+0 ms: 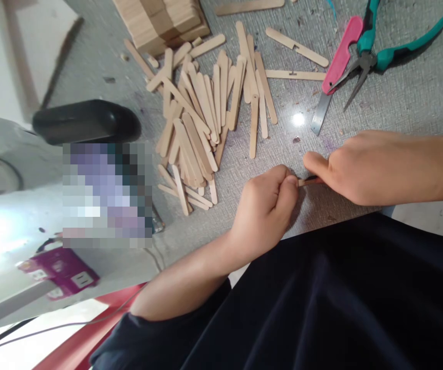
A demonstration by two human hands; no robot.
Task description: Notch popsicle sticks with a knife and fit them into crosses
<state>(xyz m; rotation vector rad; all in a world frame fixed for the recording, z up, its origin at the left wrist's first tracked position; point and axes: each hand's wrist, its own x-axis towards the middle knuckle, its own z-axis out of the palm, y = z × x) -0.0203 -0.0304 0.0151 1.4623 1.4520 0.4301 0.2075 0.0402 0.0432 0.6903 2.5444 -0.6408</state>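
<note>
Near the table's front edge, my left hand [270,205] is closed in a fist around a wooden craft stick [302,182], whose short end sticks out toward the right. My right hand [354,167] is closed just beside it, thumb stretched toward the stick. A dark, reddish sliver of something [316,180] shows under the right fingers, touching or very close to the stick; its kind is hidden. Beyond both hands lies a loose pile of craft sticks [202,103]. Two notched sticks [296,47] rest farther back.
A pink-handled folding saw [343,56] lies with its blade out, beside open teal-handled pliers [367,59]. A banded bundle of sticks [163,23] sits at the back. To the left are a black rounded object [86,122] and a purple power adapter [61,272] with a cable.
</note>
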